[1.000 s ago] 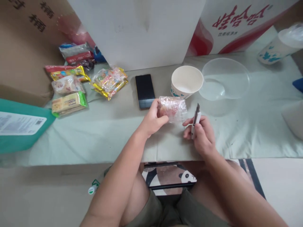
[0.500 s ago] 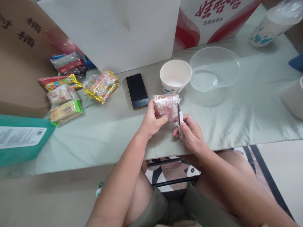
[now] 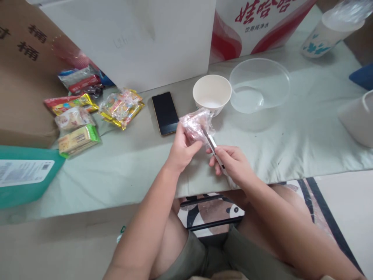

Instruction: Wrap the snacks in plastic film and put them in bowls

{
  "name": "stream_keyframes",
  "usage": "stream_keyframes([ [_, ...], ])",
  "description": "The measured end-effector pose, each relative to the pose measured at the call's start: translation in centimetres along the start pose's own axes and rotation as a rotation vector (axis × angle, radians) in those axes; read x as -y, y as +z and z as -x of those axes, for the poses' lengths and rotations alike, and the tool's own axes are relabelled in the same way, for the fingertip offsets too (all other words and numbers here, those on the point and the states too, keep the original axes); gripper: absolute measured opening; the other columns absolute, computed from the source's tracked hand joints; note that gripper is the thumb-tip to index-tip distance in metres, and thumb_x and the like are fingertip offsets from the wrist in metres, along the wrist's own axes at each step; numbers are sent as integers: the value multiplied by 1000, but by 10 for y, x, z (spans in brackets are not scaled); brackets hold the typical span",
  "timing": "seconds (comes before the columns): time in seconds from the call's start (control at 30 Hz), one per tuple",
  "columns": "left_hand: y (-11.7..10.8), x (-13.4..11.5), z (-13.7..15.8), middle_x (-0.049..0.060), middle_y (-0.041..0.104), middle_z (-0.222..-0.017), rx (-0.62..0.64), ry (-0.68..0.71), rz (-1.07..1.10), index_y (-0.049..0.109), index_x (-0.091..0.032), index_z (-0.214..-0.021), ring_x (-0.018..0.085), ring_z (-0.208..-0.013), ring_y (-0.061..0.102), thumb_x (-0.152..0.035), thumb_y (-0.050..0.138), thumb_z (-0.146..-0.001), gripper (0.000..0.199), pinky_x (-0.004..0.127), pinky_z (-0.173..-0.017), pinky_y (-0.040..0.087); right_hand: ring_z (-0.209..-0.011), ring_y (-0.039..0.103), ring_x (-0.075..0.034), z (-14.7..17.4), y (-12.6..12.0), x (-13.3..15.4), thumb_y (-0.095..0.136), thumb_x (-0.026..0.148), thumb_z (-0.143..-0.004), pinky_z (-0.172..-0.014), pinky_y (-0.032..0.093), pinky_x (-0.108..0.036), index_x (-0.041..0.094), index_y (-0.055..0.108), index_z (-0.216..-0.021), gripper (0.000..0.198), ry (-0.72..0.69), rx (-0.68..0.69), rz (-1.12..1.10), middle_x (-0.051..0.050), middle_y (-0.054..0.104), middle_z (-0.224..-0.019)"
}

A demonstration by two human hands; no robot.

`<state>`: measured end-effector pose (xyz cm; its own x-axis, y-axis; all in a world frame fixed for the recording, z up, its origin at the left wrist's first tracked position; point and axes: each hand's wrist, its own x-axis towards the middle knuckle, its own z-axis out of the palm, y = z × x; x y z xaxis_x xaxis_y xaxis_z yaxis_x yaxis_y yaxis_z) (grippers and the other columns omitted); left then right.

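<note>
My left hand is closed on a clear plastic packet with reddish contents, thumb in front and fingers behind. In my right hand is a white utility knife, its dark blade resting against the packet's right part. Whether the blade has gone through the plastic I cannot tell. Just beyond the packet stands a white paper bowl, its near rim partly covered by the plastic. A black phone lies to the left of the packet.
Several snack packets lie at the left. A clear plastic bowl stands right of the paper bowl. Cartons line the back. A stack of paper cups is at the far right, and a green package at the left edge.
The packet has tilted and crumpled in my left hand, shifting slightly left. The knife now slants up to the left, its blade over the packet instead of upright at its right edge.
</note>
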<state>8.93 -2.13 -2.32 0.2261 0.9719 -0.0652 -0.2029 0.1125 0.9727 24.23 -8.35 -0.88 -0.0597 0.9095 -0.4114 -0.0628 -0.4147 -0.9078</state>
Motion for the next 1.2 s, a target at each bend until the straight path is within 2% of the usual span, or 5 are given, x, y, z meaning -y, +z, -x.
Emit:
stream_keyframes([
  [0.23, -28, -31, -6, -2, 68, -114, -176, 8, 170, 55, -39, -120, 20, -108, 65, -22, 72, -68, 57, 42, -95, 57, -44, 52, -10, -3, -2, -3, 52, 50, -91, -45, 40, -25, 18, 71, -82, 37, -1, 93, 256, -3, 70, -69],
  [0.4, -25, -19, 0, -1, 66, -109, -220, 29, 133, 50, -37, -125, 19, -103, 66, -20, 79, -65, 68, 41, -97, 54, -77, 65, -22, -10, -28, -4, 54, 40, -93, -69, 48, -33, 23, 75, -95, 27, -387, -354, 763, -7, 73, -90],
  [0.67, 13, 14, 19, 3, 54, -119, -85, 61, -331, 40, -29, -122, 18, -98, 63, -30, 83, -66, 70, 35, -93, 52, -108, 63, -34, -24, -53, -7, 55, 31, -93, -94, 47, -50, 21, 73, -116, 31, -498, -703, 1022, -16, 67, -116],
  [0.87, -17, 13, 3, 11, 46, -145, -99, 349, -494, 42, -27, -135, 29, -139, 47, -36, 79, -73, 73, 47, -121, 35, -111, 66, -29, -20, -39, -10, 51, 18, -89, -101, 50, -47, 22, 69, -112, 29, -711, -476, 909, -13, 71, -116],
  [1.2, -32, -6, 9, 10, 63, -130, 52, 235, -903, 69, -25, -119, 30, -125, 60, -36, 82, -73, 49, 47, -112, 46, -106, 67, -27, -23, -16, -23, 51, 12, -84, -94, 56, -45, 20, 59, -134, 52, -723, -83, 804, -13, 70, -117],
])
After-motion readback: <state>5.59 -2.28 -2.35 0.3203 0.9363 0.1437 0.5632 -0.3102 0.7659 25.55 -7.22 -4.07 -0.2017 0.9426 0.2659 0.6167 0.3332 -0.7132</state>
